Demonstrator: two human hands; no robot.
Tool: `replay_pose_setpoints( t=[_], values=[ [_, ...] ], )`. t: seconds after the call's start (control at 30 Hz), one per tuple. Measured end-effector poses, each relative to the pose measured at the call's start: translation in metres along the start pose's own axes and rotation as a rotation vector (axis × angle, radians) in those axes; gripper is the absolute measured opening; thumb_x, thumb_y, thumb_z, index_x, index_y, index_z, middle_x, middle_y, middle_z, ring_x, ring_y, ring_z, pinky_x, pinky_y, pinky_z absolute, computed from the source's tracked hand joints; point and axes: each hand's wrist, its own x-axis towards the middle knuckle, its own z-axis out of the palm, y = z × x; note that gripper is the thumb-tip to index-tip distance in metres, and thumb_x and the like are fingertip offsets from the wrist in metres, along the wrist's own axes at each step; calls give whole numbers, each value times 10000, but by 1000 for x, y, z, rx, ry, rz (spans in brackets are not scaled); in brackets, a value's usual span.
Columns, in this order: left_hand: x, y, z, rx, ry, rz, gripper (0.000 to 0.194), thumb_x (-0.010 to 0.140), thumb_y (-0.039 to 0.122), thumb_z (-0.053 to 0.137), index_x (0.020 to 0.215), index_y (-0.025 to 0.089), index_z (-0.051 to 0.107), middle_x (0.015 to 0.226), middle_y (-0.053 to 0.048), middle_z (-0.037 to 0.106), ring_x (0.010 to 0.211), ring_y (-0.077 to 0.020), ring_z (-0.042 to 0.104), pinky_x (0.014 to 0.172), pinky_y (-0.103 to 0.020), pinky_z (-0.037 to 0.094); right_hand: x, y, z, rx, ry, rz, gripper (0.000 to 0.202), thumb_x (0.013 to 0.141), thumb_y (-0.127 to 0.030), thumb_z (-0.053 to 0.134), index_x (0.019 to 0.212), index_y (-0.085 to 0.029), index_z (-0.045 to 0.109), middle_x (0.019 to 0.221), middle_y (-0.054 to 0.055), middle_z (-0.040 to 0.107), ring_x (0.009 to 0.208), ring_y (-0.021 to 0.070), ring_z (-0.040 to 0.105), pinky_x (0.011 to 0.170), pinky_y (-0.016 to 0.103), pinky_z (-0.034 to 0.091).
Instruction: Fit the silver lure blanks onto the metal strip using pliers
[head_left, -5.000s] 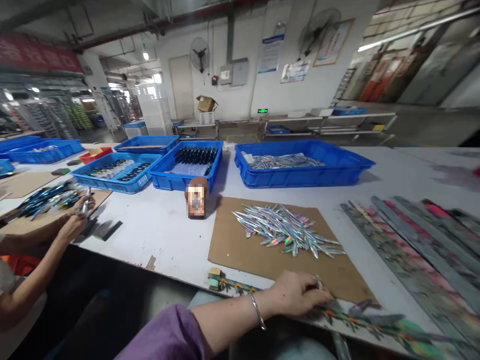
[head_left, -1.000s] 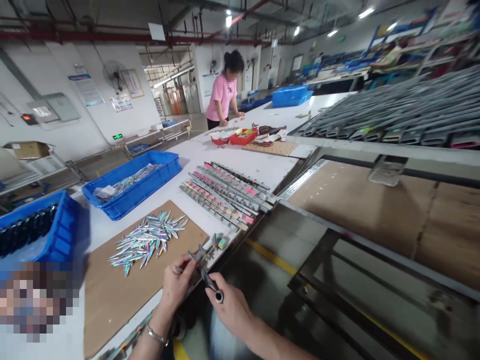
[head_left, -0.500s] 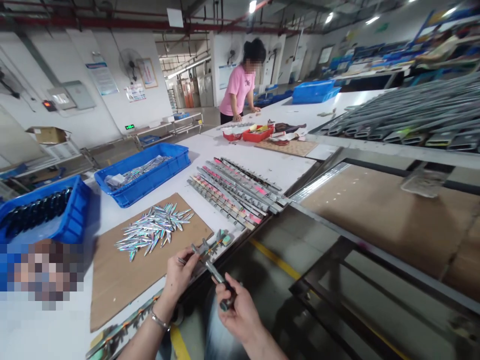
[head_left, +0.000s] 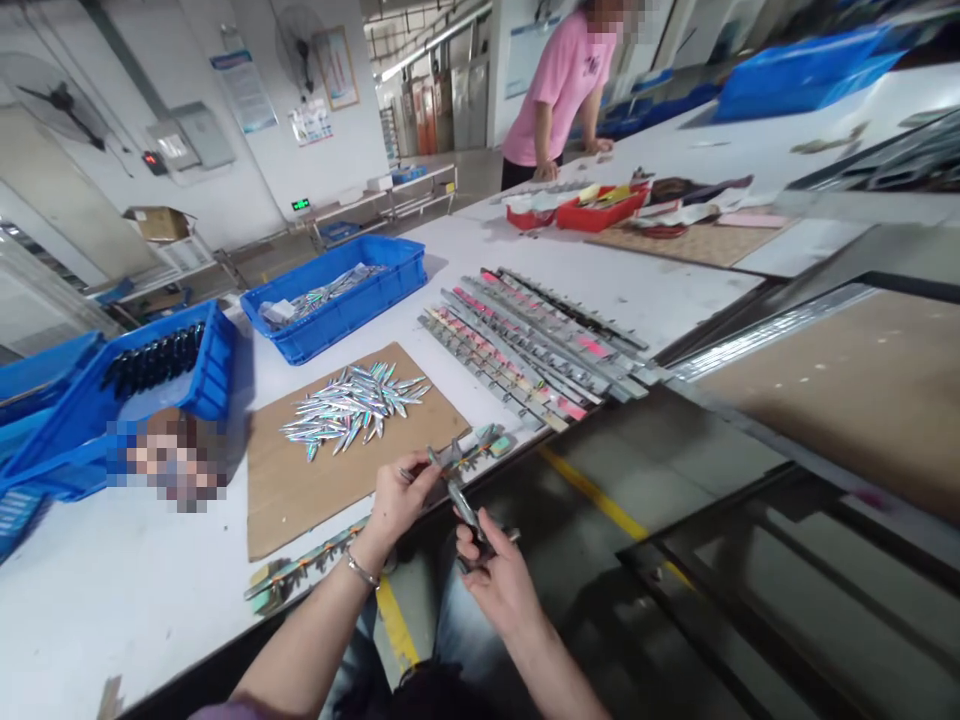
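My right hand point(head_left: 499, 570) is closed round a metal hand tool point(head_left: 466, 508) with a grey shaft; its exact kind is not clear. At the tool's upper end, my left hand point(head_left: 405, 492) is closed, with thumb and forefinger pinched together. A small dark bit shows at its fingers, too small to name. Both hands are over the table's front edge, beside a long clip strip point(head_left: 319, 562) with green ends, partly hidden behind the left hand and forearm. Beyond it, a pile of shiny silver fishing lures point(head_left: 352, 405) lies on a cardboard sheet point(head_left: 289, 510).
Several metal clip strips point(head_left: 525, 345) lie to the right of the cardboard. Blue bins point(head_left: 300, 340) stand behind and left. Red trays point(head_left: 592, 213) sit farther back, near a person in a pink shirt point(head_left: 559, 95). A metal-edged board point(head_left: 847, 400) is at the right.
The view has turned down and left, so the scene sits farther right and the back is cut off. The tool has tilted slightly in my right hand; both hands keep their hold.
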Motion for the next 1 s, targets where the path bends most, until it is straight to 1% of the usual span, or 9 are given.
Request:
replay_pose_setpoints(
  t=[0.1,0.2,0.3,0.43,0.57,0.67,0.77,0.87,1.0],
  values=[
    [-1,1,1,-7,-11,-19,300,896,439,680,914,159,788,806,-43,748,680,-155,610,679,-259,469,-6,-11,4,-274,127,-158,349,812,-449,807,1076,-269,665,818,8,623,706,173,552,558,263,381],
    [0,4,1,-25,-8,-29,299,889,438,687,936,161,789,805,-39,740,670,-152,596,663,-258,454,-8,-27,6,-482,178,-242,393,699,-314,859,1066,-277,724,939,52,654,905,242,577,660,293,405],
    [3,4,0,-36,-7,-38,311,880,453,699,888,153,783,768,-34,721,647,-145,570,644,-259,433,-10,-34,6,-555,194,-270,336,697,-363,871,993,-280,736,849,32,652,815,225,564,643,295,394],
    [5,1,-1,-46,-6,-37,333,879,474,710,860,149,779,803,-43,737,700,-159,600,696,-270,466,-20,-22,3,-441,199,-246,415,784,-554,827,1019,-250,672,647,-25,590,579,158,491,558,282,387],
    [4,-3,0,-53,1,-22,332,887,474,708,894,152,787,828,-55,750,765,-179,634,743,-280,493,-26,-13,-1,-176,140,-94,463,793,-617,802,963,-217,642,664,-28,577,533,107,471,441,214,283],
    [4,-1,0,-49,-4,-27,341,887,478,707,899,145,782,822,-59,747,742,-173,619,723,-282,488,-19,-18,-2,-7,23,54,418,812,-535,797,974,-170,677,669,-39,539,486,72,441,397,182,166],
    [3,4,-1,-42,-3,-25,339,884,479,709,853,146,761,772,-41,719,689,-150,574,683,-269,462,-10,-20,2,93,-73,91,297,857,-382,772,1019,-148,685,673,-56,514,489,54,468,410,169,161],
    [2,10,-1,-48,-6,-36,344,874,487,714,830,148,749,694,-16,671,633,-130,522,646,-259,431,-4,-15,8,103,-106,59,312,866,-393,766,1044,-152,677,681,-57,502,501,57,467,414,173,174],
    [2,12,-1,-45,-11,-62,348,866,491,719,845,146,753,679,-9,660,615,-124,508,643,-260,420,-3,-8,13,-51,-47,-8,418,877,-587,711,1019,-197,657,695,-38,500,505,88,409,413,197,199]
  ],
)
